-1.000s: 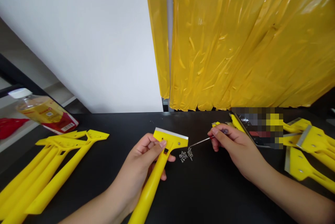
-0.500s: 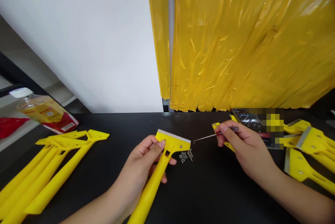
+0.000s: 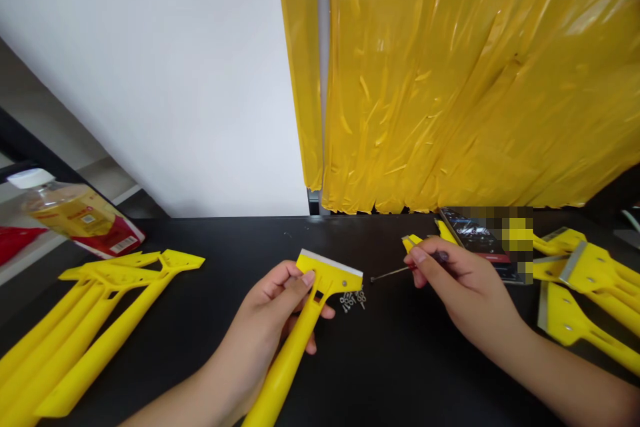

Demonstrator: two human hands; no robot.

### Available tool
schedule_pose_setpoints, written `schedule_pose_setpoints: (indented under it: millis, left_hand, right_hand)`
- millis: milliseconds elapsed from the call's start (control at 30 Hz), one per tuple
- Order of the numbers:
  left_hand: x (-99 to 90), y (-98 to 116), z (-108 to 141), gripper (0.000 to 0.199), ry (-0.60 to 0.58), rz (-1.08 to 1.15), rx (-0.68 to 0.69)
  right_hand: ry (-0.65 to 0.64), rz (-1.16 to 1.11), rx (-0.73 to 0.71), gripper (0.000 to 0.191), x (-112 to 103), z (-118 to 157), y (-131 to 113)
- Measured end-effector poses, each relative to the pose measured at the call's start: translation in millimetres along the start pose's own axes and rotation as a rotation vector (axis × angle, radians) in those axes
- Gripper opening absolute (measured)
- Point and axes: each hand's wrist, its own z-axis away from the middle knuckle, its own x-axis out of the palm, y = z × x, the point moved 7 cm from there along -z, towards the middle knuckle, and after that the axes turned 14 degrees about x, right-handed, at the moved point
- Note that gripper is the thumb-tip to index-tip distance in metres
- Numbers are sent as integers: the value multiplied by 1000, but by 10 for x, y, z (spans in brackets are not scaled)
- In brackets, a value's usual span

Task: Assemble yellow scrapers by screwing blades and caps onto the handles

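Note:
My left hand (image 3: 280, 307) grips a yellow scraper (image 3: 295, 350) just under its head, thumb on the flat face. A metal blade strip lines the head's upper edge, and one screw shows near its right end. Between the fingers of my right hand (image 3: 450, 274) is a thin screwdriver (image 3: 393, 274), its shaft pointing left. At its tip sits a small dark bit, too small to make out; the tip is apart from the scraper. Small screws and nuts (image 3: 353, 300) lie in a loose pile on the black table (image 3: 380, 367), right beside the scraper head.
Several yellow handles (image 3: 100, 320) lie at the left, below a tilted bottle (image 3: 85, 214). Several scrapers with blades (image 3: 590, 270) lie at the right, near a phone-like dark object (image 3: 470, 234), partly pixelated. Yellow plastic sheeting (image 3: 450, 80) hangs behind the table.
My right hand has moved slightly left and down, and the screwdriver tip is lower, now level with the scraper's right end. The scraper stays nearly still in my left hand.

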Motion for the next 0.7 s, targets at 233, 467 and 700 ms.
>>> schedule_pose_setpoints:
  millis: [233, 467, 700]
  left_hand:
    - [12, -8, -12, 26, 0, 21, -20]
    - [9, -11, -5, 29, -24, 5, -28]
    - [-25, -55, -25, 29, -14, 13, -22]
  right_hand:
    - [-18, 13, 7, 32, 16, 12, -16]
    - [-28, 25, 5, 32, 26, 16, -9]
    - [-9, -8, 7, 32, 8, 20, 1]
